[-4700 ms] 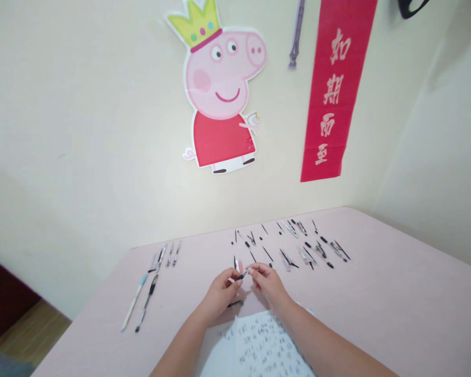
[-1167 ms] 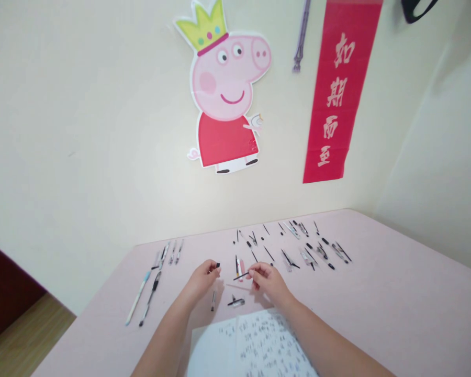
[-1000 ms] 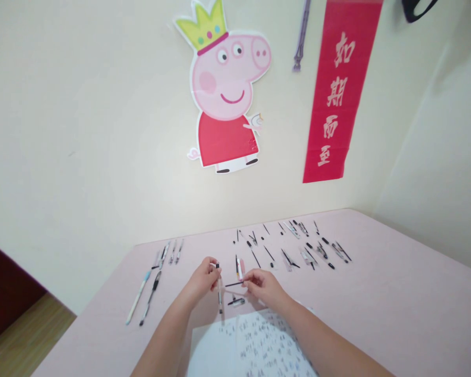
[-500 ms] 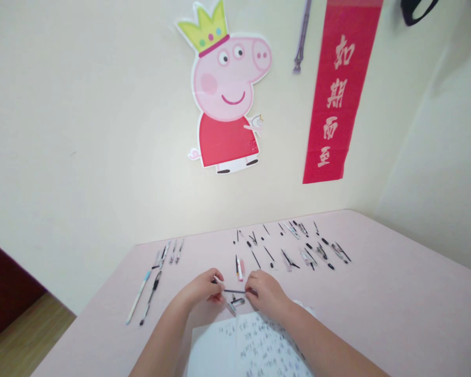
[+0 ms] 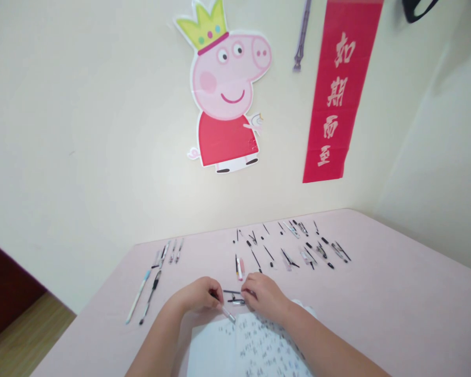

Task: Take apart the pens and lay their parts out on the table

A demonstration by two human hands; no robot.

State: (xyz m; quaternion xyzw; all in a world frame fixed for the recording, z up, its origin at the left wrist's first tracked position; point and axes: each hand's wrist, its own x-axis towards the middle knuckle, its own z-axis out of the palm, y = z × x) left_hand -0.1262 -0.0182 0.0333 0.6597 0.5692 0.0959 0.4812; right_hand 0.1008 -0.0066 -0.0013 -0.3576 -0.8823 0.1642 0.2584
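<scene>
My left hand is closed around a clear pen barrel, whose end sticks out toward the open notebook. To the right, my right hand has its fingers curled at the end of a thin dark pen refill. Whether the refill is lifted or resting on the table is hard to see. Just below it, small dark and clear pen parts lie by the right fingertips. Handwriting covers much of the notebook's right page, which my right forearm partly overlaps.
Several taken-apart pens with refills and caps are spread in rows at the back right of the pink table. Whole pens lie at the left. A red-and-white pen sits behind my hands, before the wall.
The refill no longer spans between my hands; its left end is now free. My left hand has lowered slightly with the clear barrel, and my right hand has shifted a little left.
</scene>
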